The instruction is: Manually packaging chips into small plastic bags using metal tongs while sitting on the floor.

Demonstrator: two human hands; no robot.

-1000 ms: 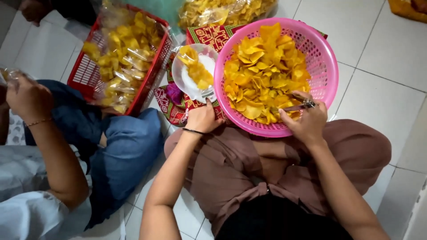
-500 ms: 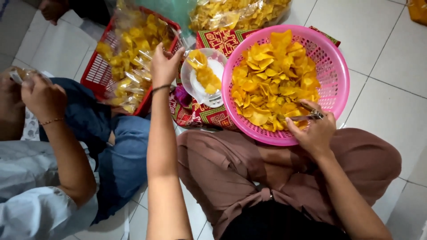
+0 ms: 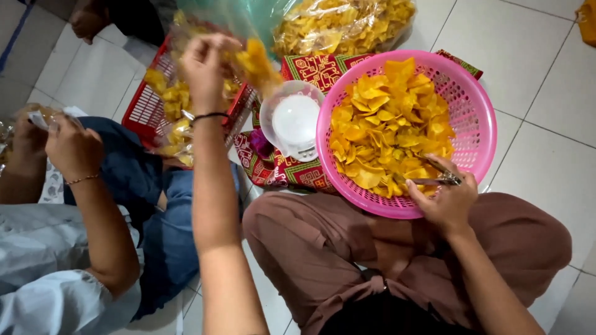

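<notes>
The left hand (image 3: 203, 65) had lifted the chips (image 3: 256, 62) off the now bare white dish (image 3: 295, 121) and pinched them above the red basket (image 3: 144, 111), while the right hand (image 3: 446, 201) stayed closed on tongs (image 3: 434, 180) at the pink basket (image 3: 478, 118).

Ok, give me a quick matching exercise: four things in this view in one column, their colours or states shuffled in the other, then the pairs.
Things:
1. round basket
2. crate
3. left hand
4. right hand

States:
A. red, holds bagged chips
B. raised, holds a bag of yellow chips
C. pink, heaped with yellow chips
D. at the basket's near rim, holds metal tongs

Pairs: 1-C, 2-A, 3-B, 4-D
</notes>
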